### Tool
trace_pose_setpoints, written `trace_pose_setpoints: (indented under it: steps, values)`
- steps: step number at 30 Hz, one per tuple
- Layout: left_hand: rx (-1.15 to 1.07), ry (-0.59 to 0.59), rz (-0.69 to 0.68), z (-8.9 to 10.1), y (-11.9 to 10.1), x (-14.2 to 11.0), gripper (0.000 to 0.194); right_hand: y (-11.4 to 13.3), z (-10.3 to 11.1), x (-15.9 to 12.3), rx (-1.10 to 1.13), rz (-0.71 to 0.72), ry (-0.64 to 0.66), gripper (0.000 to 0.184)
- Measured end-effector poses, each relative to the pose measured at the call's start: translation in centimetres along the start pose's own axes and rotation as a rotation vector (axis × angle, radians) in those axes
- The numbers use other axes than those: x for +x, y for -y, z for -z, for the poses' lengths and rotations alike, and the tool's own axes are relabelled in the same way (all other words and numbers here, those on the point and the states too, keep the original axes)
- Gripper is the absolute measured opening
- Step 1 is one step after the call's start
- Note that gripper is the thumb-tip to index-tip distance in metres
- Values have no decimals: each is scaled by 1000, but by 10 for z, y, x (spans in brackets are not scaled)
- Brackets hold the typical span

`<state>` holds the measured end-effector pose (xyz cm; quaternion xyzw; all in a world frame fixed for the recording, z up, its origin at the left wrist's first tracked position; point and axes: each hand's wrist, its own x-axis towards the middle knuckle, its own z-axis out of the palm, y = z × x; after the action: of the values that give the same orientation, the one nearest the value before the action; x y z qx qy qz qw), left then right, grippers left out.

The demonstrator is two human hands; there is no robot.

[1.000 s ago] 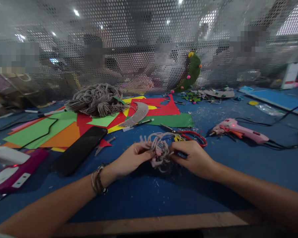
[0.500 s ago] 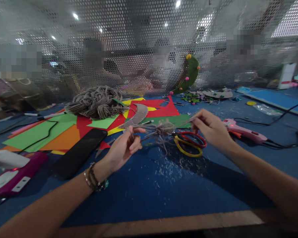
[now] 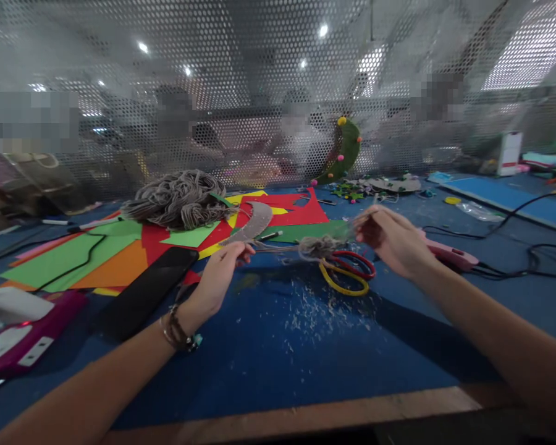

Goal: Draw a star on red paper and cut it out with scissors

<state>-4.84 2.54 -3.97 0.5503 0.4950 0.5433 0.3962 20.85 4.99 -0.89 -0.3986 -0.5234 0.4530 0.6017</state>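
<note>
My left hand is closed in a pinch on thin strands of grey yarn that stretch right to a small loose tangle of yarn. My right hand is raised right of the tangle, fingers curled and blurred, with a faint smear of strands at its fingertips. Just below the tangle lie scissors with one red handle and one yellow handle. Behind my left hand, a grey crescent-shaped piece rests on coloured paper. The big heap of grey yarn sits farther back on the left.
A black phone and a magenta device are at the left. A pink glue gun with a black cord lies behind my right forearm. A green crescent with pompoms leans on the perforated screen. White scraps litter the blue table.
My left fingers have closed in a tighter pinch on the strands. The yarn tangle has shifted slightly right relative to the scissors. The whole view has turned a little.
</note>
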Motion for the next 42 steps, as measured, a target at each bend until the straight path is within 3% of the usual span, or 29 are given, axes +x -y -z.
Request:
trace_pose_setpoints:
  steps: [3,7,9,11,13,15,20,25,29,32,34,36,39,42]
  values:
    - [170,-3,-95,-1,1,-1,11,-4,-12,-12,112,-90,225,15]
    - [396,44,-250,-6,-4,-11,43,-7,-19,-24,182,-187,415,15]
    - [568,163,-382,-11,-7,-17,53,-8,-20,-27,177,-217,496,17]
    - [683,359,-483,-18,-7,-19,52,-10,-21,-29,167,-231,568,20]
    - [694,530,-503,-25,-6,-19,44,-11,-22,-30,168,-241,632,23]
    - [690,610,-491,-32,-4,-16,29,-10,-22,-31,175,-252,678,25]
    - [688,618,-460,-34,-5,-8,8,-4,-19,-28,99,-206,628,27]
    - [649,539,-437,-16,-12,-1,15,4,-13,-22,-71,-67,467,32]
    - [606,502,-391,-1,-10,-4,26,5,-10,-18,-163,-15,446,33]
    - [589,510,-342,4,-5,-12,21,3,-10,-18,-249,0,463,33]
    - [575,545,-320,5,-1,-19,11,1,-10,-18,-379,25,488,29]
    - [565,569,-308,5,2,-26,4,-2,-11,-18,-685,155,521,24]
    - [556,594,-290,4,2,-32,14,-8,-10,-17,-1213,430,584,21]
    - [559,631,-278,4,1,-32,16,-13,-7,-14,-1403,517,613,22]
